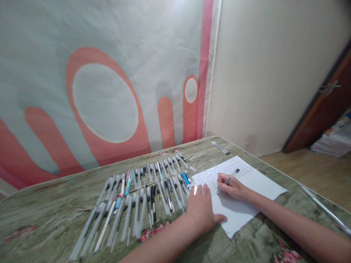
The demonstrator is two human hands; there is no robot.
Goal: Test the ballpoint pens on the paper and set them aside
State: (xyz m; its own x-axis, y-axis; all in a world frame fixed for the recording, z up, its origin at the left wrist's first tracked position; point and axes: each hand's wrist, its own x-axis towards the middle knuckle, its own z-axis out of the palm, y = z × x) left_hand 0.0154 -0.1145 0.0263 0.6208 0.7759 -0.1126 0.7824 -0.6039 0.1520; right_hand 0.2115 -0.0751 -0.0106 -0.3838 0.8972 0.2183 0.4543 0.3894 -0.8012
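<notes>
Pressing on the near-left part of the sheet of paper [263,186] is done by the left hand [199,210], fingers spread wide, thumb out, nothing gripped; presumably the sheet is kept from sliding this way. The pen [231,176] is held in a narrow pinch by the right hand [233,186], tilted, tip end down over the lined-up handwriting, likely for fine tip control. The right wrist is rested low over the sheet, probably for steadiness. The sheet is laid at a slant on the surface [46,212], a comfortable angle for the right forearm, it seems. Rows of pens [105,227] are lined up left of it, likely so the writing area is left free. Blue-capped pens [186,179] are seen just beside the left fingertips. Thin sticks [220,147] are placed beyond the sheet, type unclear.
</notes>
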